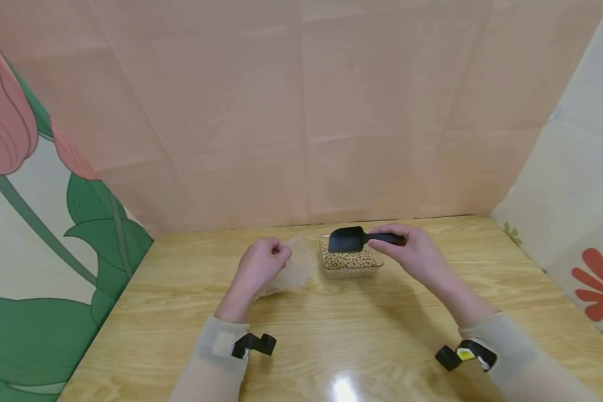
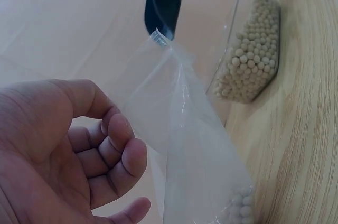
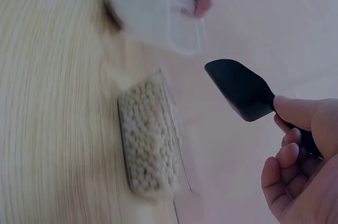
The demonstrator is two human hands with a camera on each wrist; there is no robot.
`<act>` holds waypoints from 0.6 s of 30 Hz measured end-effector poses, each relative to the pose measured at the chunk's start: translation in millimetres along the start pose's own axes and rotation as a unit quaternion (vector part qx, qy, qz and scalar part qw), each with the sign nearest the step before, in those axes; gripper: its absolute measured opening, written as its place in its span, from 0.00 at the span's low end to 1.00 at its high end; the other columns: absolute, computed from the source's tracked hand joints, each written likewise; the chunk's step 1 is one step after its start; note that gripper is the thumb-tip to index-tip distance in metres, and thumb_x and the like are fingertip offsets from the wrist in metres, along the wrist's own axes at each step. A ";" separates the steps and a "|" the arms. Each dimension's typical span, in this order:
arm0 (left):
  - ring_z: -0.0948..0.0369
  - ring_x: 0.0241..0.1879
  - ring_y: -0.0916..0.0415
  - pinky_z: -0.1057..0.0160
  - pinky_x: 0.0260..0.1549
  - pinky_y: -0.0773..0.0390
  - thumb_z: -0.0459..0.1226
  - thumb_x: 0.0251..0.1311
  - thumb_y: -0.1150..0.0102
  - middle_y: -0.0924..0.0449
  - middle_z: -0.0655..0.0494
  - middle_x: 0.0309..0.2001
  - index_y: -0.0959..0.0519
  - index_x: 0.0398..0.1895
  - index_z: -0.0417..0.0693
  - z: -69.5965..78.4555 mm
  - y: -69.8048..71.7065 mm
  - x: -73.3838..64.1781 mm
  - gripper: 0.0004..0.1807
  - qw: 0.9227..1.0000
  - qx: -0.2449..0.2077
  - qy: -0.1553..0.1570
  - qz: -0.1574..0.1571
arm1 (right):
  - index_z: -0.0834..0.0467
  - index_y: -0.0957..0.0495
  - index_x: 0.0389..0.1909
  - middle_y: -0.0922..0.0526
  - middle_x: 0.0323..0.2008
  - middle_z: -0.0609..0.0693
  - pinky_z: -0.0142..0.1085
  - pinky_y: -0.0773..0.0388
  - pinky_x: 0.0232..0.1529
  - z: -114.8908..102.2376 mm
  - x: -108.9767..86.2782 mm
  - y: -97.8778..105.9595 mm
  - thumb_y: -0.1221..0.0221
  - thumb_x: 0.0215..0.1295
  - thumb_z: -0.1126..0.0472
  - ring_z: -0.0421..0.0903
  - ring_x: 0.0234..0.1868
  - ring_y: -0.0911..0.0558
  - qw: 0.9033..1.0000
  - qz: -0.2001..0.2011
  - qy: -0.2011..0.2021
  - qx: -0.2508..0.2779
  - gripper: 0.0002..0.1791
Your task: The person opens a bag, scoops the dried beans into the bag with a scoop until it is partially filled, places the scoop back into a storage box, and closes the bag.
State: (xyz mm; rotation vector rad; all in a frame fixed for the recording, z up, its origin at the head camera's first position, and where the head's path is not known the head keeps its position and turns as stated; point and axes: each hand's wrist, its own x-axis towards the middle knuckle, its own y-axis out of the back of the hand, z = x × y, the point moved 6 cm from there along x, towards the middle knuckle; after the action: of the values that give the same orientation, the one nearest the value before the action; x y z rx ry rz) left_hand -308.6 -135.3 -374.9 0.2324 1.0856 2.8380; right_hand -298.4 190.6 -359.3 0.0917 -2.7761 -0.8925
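While left hand (image 1: 261, 265) pinches translucent bag (image 1: 298, 269), right hand (image 1: 416, 250) grips black, curved-bladed scoop (image 1: 347, 240) above round beige beads (image 1: 350, 261).

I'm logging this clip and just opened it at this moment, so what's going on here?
A person's right hand holds a black scoop by its handle, raised above a clear plastic container of pale round beans on the wood-grain table. The blade points toward a translucent plastic bag, which the left hand holds near its top. Some beans lie in the bag's bottom. Whether the scoop carries any is hard to tell.
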 end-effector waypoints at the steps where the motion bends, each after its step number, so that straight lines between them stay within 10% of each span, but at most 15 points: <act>1: 0.59 0.21 0.33 0.59 0.24 0.32 0.39 0.77 0.45 0.18 0.57 0.27 0.17 0.31 0.49 0.2 0.0 0.1 0.13 1.000 0.000 0.000 0.000 | 0.51 0.10 0.59 0.11 0.58 0.56 0.38 0.20 0.41 1.3 -0.1 3.3 0.29 0.73 0.41 0.52 0.47 0.18 1.000 0.001 0.000 -0.003 0.23; 18: 0.59 0.21 0.33 0.59 0.24 0.32 0.39 0.76 0.44 0.18 0.58 0.27 0.17 0.30 0.50 1.3 -0.1 0.5 0.13 1.000 0.010 -0.003 0.003 | 0.53 0.10 0.60 0.12 0.60 0.59 0.39 0.24 0.37 20.7 7.7 37.3 0.30 0.75 0.42 0.53 0.42 0.20 0.996 0.002 0.012 -0.092 0.23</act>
State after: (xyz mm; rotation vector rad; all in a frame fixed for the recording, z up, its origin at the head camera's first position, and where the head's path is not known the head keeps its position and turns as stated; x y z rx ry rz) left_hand -308.8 -134.4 -373.9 0.2459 1.1135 2.8315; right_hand -310.3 231.8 -352.5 0.0671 -2.6566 -1.1328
